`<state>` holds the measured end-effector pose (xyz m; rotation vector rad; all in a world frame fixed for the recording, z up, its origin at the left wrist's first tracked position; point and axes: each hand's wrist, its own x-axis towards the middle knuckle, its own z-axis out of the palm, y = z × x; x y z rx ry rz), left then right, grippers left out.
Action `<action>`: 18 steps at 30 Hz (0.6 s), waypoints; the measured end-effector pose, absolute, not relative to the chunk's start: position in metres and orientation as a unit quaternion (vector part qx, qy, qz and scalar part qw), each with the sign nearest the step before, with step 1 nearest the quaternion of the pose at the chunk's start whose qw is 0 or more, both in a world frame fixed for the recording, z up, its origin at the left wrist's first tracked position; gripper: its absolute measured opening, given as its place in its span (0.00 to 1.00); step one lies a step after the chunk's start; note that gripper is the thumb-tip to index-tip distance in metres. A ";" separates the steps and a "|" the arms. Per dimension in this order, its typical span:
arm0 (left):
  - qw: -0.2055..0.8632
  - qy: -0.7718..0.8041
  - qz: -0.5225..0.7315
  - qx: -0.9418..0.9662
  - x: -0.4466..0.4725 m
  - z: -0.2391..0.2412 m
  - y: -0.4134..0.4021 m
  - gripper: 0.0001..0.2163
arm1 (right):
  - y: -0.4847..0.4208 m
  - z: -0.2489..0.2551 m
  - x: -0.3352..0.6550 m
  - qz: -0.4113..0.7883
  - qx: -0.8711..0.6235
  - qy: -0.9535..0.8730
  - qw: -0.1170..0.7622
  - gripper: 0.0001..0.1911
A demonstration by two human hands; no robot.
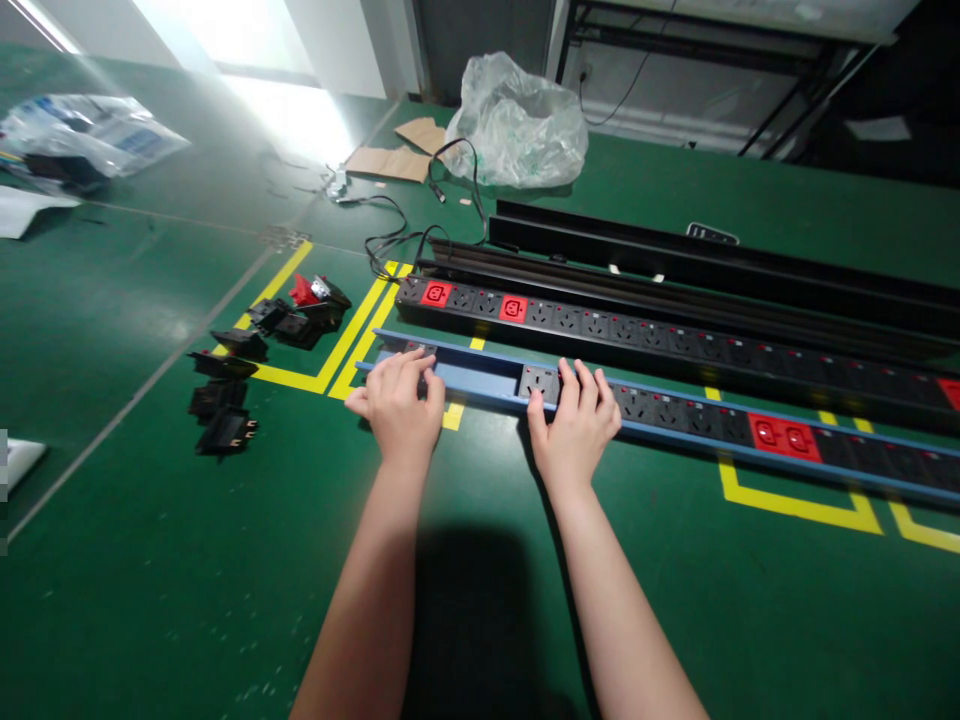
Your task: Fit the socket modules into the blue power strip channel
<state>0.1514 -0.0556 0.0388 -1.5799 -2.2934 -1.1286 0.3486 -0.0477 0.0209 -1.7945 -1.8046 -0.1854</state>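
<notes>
A long blue metal channel [480, 381] lies across the green surface, with a row of black socket modules [664, 411] and a red pair of sockets [784, 436] seated in it. At its left end my left hand [401, 405] has curled fingers on a black socket module [424, 350], partly hidden by the fingers. My right hand [574, 420] grips across the channel, thumb at the near side and fingers over the top, at a socket module [538, 382]. Between the hands a stretch of blue channel floor shows.
Behind lies a finished-looking black socket strip [622, 328] with red sockets, then long black channels [675, 255]. Loose black modules [229, 400] are piled at left. A black cable [386, 240], brown cardboard [390, 163] and a clear plastic bag [521, 125] lie farther back. Yellow tape [795, 508] marks the surface.
</notes>
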 end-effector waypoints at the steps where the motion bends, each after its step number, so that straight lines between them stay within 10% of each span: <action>1: 0.066 -0.761 -0.376 -0.525 0.151 0.039 -0.056 0.09 | -0.048 0.021 0.349 -0.068 -0.673 -0.677 0.290 0.29; 18: 0.068 -0.762 -0.364 -0.531 0.154 0.040 -0.056 0.09 | -0.048 0.020 0.349 -0.068 -0.671 -0.677 0.295 0.29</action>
